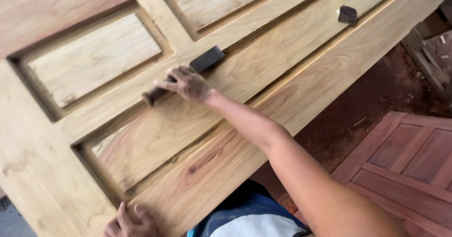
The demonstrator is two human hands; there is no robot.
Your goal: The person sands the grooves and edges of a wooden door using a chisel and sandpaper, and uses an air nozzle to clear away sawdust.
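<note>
At frame ctr, right hand (187, 84) fingers curled round mallet (184, 75) on door (292, 67); left hand (130, 223), bottom edge, fingers spread flat on door.

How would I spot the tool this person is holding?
Start at the pale panelled door lying flat. On its middle rail, the right hand grips a dark mallet. Unlike the small dark block farther up, it has a long handle.
</note>
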